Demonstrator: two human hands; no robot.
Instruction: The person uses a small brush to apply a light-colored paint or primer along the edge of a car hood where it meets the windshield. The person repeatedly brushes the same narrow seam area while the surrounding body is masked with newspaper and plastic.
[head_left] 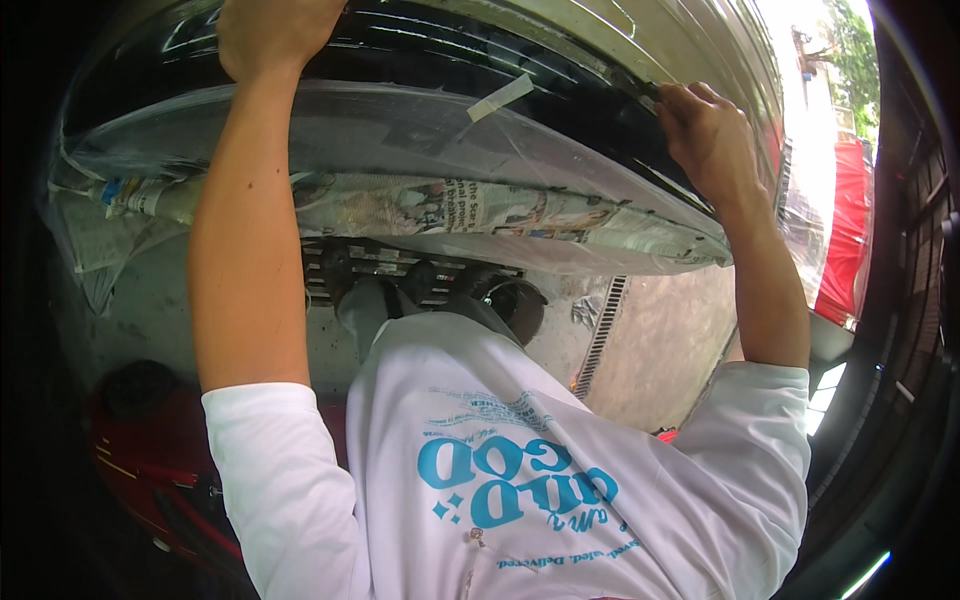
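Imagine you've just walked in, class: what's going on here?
A person works bare-handed at a glossy black panel. The left hand is over it, cut off by the picture's top edge; the curled right hand is at its border with gold-toned bodywork, any grip unclear. A pale tape strip sits near the panel's lower edge, with clear sheeting and newspaper below.

The black panel [425,62] before me carries tape [500,98] and clear plastic [370,125]; below me, a grating [601,335] runs along the pale floor [645,350].

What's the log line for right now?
Left hand: at black panel, fingertips unseen; right hand: curled at panel's edge; tape strip: on panel; newspaper: below
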